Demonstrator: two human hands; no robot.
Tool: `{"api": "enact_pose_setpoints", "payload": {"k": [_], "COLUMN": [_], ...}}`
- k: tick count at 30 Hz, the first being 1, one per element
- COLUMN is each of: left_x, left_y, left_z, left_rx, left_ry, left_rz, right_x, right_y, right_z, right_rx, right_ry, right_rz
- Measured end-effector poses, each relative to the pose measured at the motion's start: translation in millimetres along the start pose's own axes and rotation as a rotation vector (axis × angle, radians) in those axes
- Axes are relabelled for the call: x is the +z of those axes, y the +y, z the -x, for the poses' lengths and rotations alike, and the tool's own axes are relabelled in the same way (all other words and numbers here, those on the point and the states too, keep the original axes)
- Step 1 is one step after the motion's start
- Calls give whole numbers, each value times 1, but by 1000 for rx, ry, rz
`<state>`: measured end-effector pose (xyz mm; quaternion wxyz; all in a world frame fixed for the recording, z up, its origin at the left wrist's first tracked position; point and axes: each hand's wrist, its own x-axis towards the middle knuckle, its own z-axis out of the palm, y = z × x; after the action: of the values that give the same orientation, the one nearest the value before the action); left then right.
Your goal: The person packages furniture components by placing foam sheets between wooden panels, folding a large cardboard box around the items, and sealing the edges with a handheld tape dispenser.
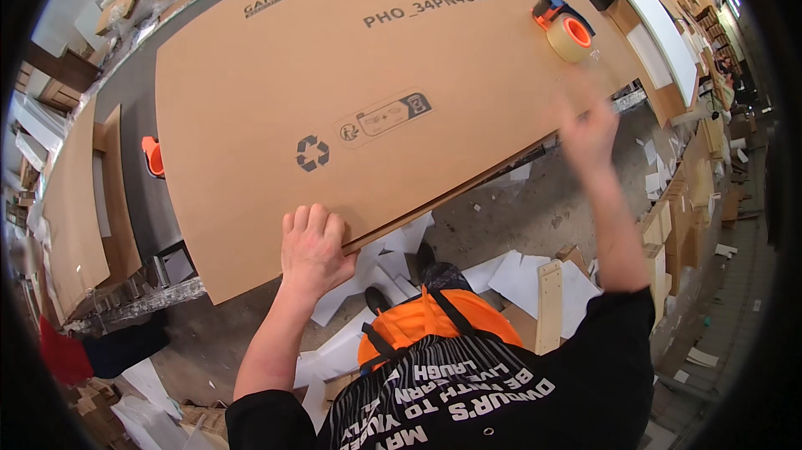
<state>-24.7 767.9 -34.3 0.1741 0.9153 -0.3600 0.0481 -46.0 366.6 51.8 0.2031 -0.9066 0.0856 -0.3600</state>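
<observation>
A large brown cardboard box (pixel 259 74) lies flat on the table (pixel 142 187), spanning the upper centre of the frame. The left hand (pixel 313 251), lower centre, touches the box's near edge, fingers bent on top, thumb at the side; whether it clamps cannot be told. The right hand (pixel 589 132), right of centre, is blurred; its grip cannot be told. A tape dispenser (pixel 568 44) rests on the box, upper right.
</observation>
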Motion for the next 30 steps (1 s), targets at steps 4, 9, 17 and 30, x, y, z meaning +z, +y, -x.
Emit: {"api": "enact_pose_setpoints", "payload": {"k": [4, 9, 17, 30], "left_x": [1, -3, -3, 1], "left_y": [1, 1, -1, -14], "left_z": [-7, -2, 3, 6], "left_rx": [46, 32, 47, 66], "left_ry": [-6, 22, 36, 10], "left_rz": [-16, -33, -56, -11], "right_x": [6, 29, 34, 39], "right_y": [164, 243, 231, -184], "right_z": [-127, -180, -140, 20], "right_rx": [191, 383, 611, 191], "right_ry": [204, -456, -468, -654], "right_rz": [807, 370, -374, -228]}}
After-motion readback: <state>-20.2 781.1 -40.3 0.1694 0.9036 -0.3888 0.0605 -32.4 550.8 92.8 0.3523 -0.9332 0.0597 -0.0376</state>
